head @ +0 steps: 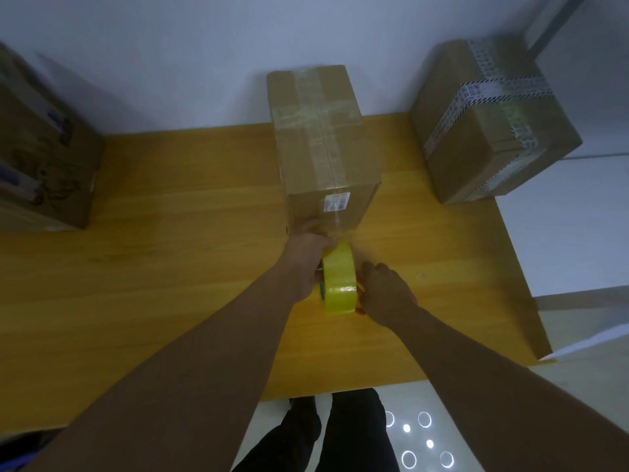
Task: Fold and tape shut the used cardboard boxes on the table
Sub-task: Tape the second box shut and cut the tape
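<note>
1. Where the near end of the seam is being worked, the tape dispenser (338, 284), with its yellow roll, is gripped by the right hand (384, 294), whose fingers are curled over the red handle.
2. The left hand (306, 253) is set just left of the roll, and its fingers reach the lower near face of the middle cardboard box (326, 137). Whether the tape is pinched or only pressed cannot be told.
3. A clear strip is seen running from the roll up the box's near face, past a white label (337, 202). The flaps are folded shut and crossed with clear tape, so this box is judged nearly finished, with the strip left to be cut.
4. The right box (483, 141), far right, is bound with printed tape. The left box (41, 148), far left, is too dim for its state to be judged.
5. A pale glossy floor (408, 437) is seen nearest. The boxes are borne by a wooden table (170, 267), which is backed by a plain pale wall (170, 46).
</note>
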